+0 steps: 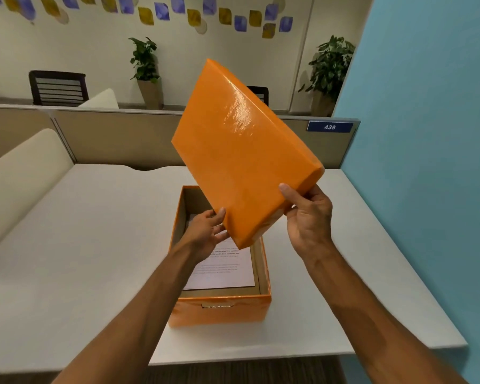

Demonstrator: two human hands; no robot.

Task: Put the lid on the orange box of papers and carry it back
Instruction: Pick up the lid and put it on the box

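Lid tilted above open box

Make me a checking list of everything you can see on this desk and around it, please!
Surface: white desk, bare except for the box.
Job's things: orange box open, papers inside; orange lid tilted in the air above it.
Clutter: nothing seen.
Hands: left hand and right hand both grip the lid's near edge.
Cables: nothing seen.
Surroundings: partition sign 438, blue wall, two potted plants, chairs.
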